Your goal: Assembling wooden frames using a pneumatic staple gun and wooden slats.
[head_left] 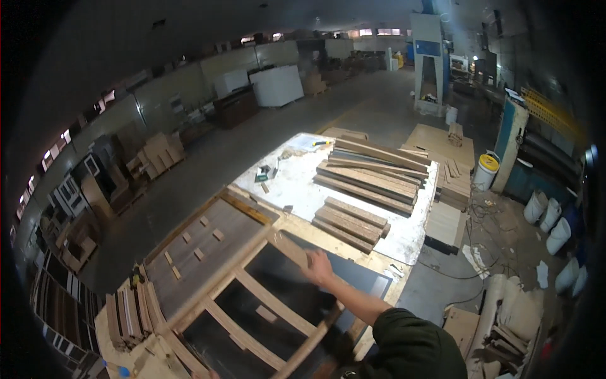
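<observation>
My right hand (320, 269) is closed around a light wooden slat (289, 249) at the far right side of a slatted wooden frame. The frame lies over a dark panel (276, 268) on the worktable. Two crosspieces, one of them a wooden slat (243, 335), span the frame, with small wood blocks such as this block (266, 314) beside them. Only a sliver of my left hand (206, 374) shows at the lower edge, by the frame's near left rail (183, 352); its fingers are mostly cut off.
A brown panel (208, 246) with several small blocks lies to the left, near a bundle of strips (131, 314). On the white board (287, 170) ahead are stacked strips (372, 180) and shorter strips (351, 222). White buckets (548, 215) and cables line the right-hand floor.
</observation>
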Motion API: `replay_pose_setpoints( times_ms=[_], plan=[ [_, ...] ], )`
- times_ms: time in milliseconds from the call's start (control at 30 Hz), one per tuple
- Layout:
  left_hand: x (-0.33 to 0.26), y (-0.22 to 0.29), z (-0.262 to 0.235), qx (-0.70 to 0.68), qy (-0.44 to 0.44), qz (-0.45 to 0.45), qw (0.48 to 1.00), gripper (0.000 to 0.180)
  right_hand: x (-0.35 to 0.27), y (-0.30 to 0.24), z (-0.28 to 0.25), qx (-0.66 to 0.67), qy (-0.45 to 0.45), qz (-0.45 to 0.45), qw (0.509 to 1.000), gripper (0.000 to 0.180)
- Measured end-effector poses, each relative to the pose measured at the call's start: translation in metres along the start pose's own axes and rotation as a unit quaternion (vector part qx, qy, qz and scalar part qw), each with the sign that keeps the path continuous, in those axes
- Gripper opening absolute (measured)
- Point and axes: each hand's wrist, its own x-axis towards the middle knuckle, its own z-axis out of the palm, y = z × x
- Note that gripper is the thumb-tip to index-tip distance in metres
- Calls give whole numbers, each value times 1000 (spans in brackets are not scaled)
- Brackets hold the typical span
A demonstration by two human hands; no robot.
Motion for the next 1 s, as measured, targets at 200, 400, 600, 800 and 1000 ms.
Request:
replay_pose_setpoints(
  times_ms=[200, 400, 600, 800, 1000],
  plan=[
    [95, 17, 4, -254, 116, -61, 958, 63, 79, -95, -13, 245, 122, -51, 960, 47],
    [111, 32, 25, -369, 91, -18, 925, 71, 85, -69, 4, 241, 132, -86, 958, 59],
    [72, 24, 15, -233, 87, -48, 967, 52, 36, -58, 10, 230, 97, 22, 968, 46],
    [61, -32, -21, -531, -161, -329, 764, 33, 28, -3, -57, 478, -182, 170, 842, 81],
    [19, -81, -62, -691, -333, -308, 563, 43, 6, 23, -122, 594, -237, 282, 715, 92]
  ],
)
